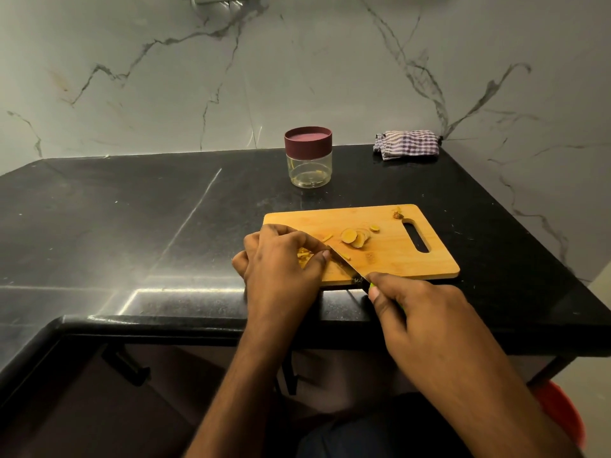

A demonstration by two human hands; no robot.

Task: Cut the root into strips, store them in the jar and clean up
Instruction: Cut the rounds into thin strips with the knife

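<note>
Seen from the head camera, looking down on a black counter (pixel 165 226): a wooden cutting board (pixel 396 259) near the front edge, its near edge just over a glossy strip. Left hand (pixel 281 266) curled down over the board's left end, fingertips pinching a small heap of yellow root strips (pixel 303 254), thumb and forefinger closed around them. Right hand (pixel 426 312) wrapped shut on the green handle of a knife (pixel 345 266), forefinger pressing near the blade's base, the blade running up and left until its tip sits right against the left fingertips. Main risk, as a judgement: a nicked finger, since the edge lies touching or nearly touching the left forefinger and the pieces are small enough to roll or slip under pressure. Also possible: strips skidding off the board's left edge onto the counter, with the heap so close to it. Further along the board, a fanned stack of round root slices (pixel 355 238), pale yellow with darker rims, not yet cut into strips, and a stray sliver beside them; a knobbly end scrap (pixel 396 213) by the handle slot. Behind the board, well apart, a clear jar (pixel 309 170) with its maroon lid on, nearly empty bar a yellow fleck or two. A checked cloth (pixel 406 144) folded at the back right against the marble wall.
</note>
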